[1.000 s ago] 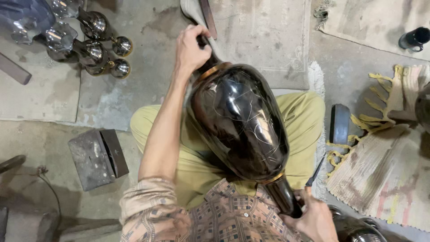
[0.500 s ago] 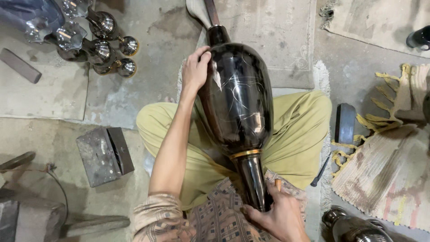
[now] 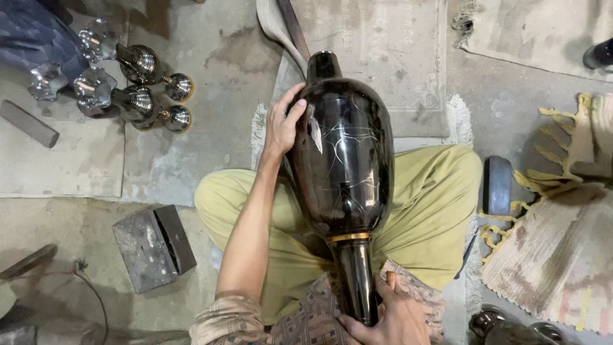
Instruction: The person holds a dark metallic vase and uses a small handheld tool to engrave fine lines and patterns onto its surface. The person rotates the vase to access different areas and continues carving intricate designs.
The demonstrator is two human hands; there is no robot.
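Head view looks down on a large black vase (image 3: 345, 166) lying across the person's lap, neck toward the body. Left hand (image 3: 284, 124) rests flat and open against its upper side. Right hand (image 3: 389, 316) is wrapped around the narrow neck. Shiny metal goblets (image 3: 137, 86) lie on the floor, well apart.

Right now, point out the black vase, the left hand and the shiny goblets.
black vase (image 3: 348, 160), head view, on its wide belly.
left hand (image 3: 282, 128), head view, on its back.
shiny goblets (image 3: 137, 83), head view, on one goblet's bowl.
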